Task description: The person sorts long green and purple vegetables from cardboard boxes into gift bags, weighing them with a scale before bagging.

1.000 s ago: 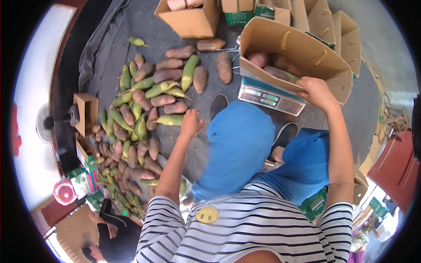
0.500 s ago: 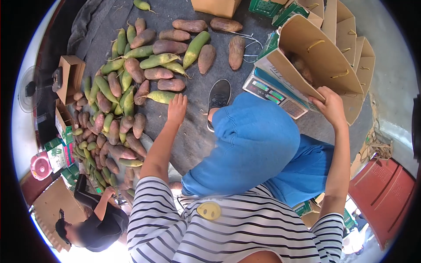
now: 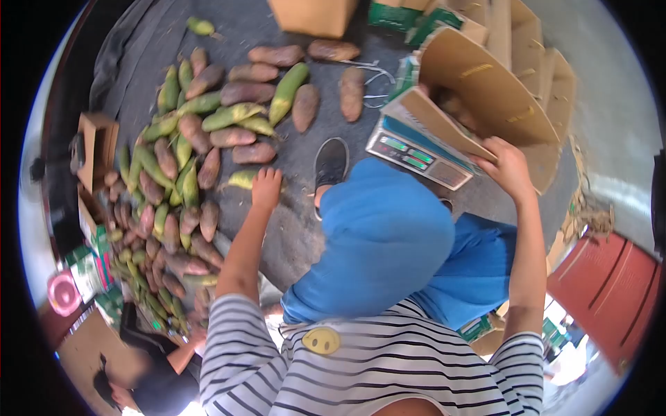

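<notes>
My left hand (image 3: 266, 188) is closed around one end of a green radish (image 3: 241, 179) on the dark ground cloth; its fingers cover that end. Beside it lie a brownish-red, long root (image 3: 254, 153) and many more like it, mixed with green radishes. My right hand (image 3: 502, 165) grips the rim of an open cardboard box (image 3: 447, 125), thumb and fingers over its near wall. The box rests tilted on a digital scale (image 3: 416, 158) with lit green displays. Inside it, partly in shadow, something brownish (image 3: 454, 107) shows.
More open cardboard boxes (image 3: 531, 41) stand behind the scale, and another box (image 3: 312, 15) is at the far edge. White cord (image 3: 378, 80) lies beside the scale. A co-worker (image 3: 156, 381) is at lower left beside the pile. A pink basin-like object (image 3: 64, 292) sits at far left.
The view has shifted, moving most of the scene slightly left. My left hand now covers more of the green radish, while my right hand stays on the box rim.
</notes>
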Motion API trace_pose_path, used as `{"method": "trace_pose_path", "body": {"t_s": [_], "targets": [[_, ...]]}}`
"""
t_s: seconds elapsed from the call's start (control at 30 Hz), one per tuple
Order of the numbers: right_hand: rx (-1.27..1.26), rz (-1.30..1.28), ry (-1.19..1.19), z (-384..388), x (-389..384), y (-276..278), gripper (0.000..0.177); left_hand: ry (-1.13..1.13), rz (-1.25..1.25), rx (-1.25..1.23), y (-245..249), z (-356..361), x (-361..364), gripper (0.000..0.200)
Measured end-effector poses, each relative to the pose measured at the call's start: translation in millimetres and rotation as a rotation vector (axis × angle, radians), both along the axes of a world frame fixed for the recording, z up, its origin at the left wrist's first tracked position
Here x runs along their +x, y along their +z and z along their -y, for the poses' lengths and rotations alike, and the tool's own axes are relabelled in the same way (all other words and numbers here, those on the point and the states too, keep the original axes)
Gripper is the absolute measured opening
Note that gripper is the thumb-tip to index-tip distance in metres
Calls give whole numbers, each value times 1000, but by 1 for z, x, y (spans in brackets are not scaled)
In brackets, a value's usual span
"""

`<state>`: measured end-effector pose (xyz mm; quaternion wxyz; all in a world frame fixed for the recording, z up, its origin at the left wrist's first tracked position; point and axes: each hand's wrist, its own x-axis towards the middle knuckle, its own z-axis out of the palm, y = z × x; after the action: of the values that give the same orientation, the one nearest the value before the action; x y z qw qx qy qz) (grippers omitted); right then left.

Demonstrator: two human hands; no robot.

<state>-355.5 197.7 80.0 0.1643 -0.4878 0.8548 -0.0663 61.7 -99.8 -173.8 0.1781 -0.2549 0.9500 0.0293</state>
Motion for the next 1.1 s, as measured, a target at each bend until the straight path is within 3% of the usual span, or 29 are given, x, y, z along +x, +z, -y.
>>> {"method": "trace_pose_path", "body": {"t_s": [0.07,0.13,0.2,0.3,0.6,0.7,0.73,0.77,0.8,0.83,0.9,0.97,1.1], "targets": [[-10,2,-2,-4,-2,-1,26,29,-282,33,18,-16,3,52],[-13,-11,6,-9,-5,-3,27,204,-534,164,39,-29,4,68],[-11,-19,7,-13,-7,-7,28,453,-671,203,63,-37,-3,67],[-28,5,9,-15,-8,-9,29,897,-960,582,105,-33,-31,64],[-18,14,6,-18,-7,-7,32,368,-1665,825,306,-71,-177,66],[-76,8,33,-20,-9,-10,32,225,-1513,985,334,-89,-232,63],[-68,-1,16,-19,-8,-10,32,153,-1433,1116,333,-93,-248,62],[-60,-3,6,-19,-8,-9,32,62,-1224,935,326,-89,-256,60],[-54,1,3,-18,-7,-10,33,135,-1135,1214,310,-93,-262,57],[5,0,14,-18,-10,-12,32,87,-1086,1030,297,-92,-259,52],[-96,-5,50,-16,-6,-8,29,118,-1002,903,271,-80,-242,50],[-79,32,41,-13,-5,-2,27,302,-948,967,220,-59,-213,46],[-60,26,31,-11,-3,0,26,459,-718,721,124,-35,-125,46]]}}
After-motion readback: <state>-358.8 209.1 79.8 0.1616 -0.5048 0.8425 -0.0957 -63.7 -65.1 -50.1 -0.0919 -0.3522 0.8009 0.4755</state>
